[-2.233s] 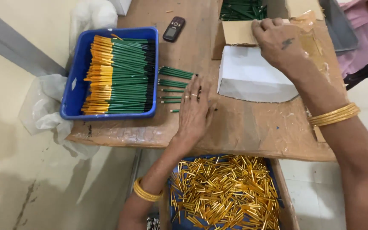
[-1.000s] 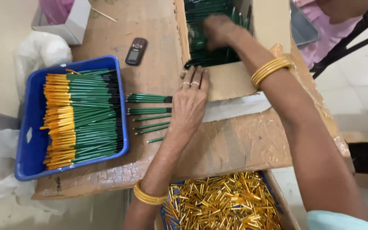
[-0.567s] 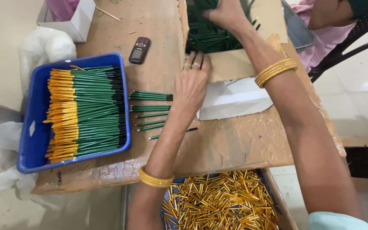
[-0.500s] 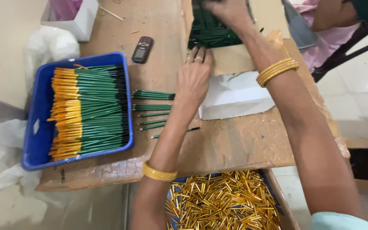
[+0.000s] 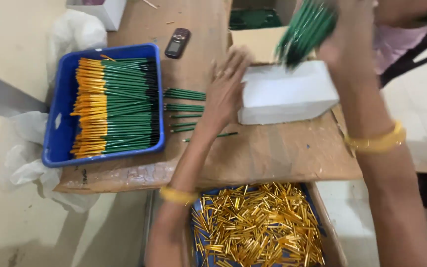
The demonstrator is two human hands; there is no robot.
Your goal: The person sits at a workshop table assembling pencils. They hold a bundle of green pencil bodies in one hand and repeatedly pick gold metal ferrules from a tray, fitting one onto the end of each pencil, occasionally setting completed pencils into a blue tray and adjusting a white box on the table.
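My right hand (image 5: 349, 42) is raised over the table's far right and grips a blurred bundle of green sticks (image 5: 305, 32). My left hand (image 5: 226, 86) lies flat with spread fingers, touching the left end of a white box (image 5: 287, 94) and the edge of a cardboard flap (image 5: 258, 42). Left of that hand, several loose green sticks (image 5: 184, 106) lie in small rows on the wooden table (image 5: 273, 153). A blue tray (image 5: 58, 128) at the left holds many green sticks with yellow caps.
A blue bin of gold metal tubes (image 5: 255, 225) sits below the table's front edge. A dark phone (image 5: 178, 42) lies at the back. An open carton of green sticks (image 5: 253, 19) is behind the flap. White plastic bags (image 5: 25, 148) hang at the left.
My right hand has come out of the carton and risen with a bundle of green sticks. My left hand has stayed by the white box.
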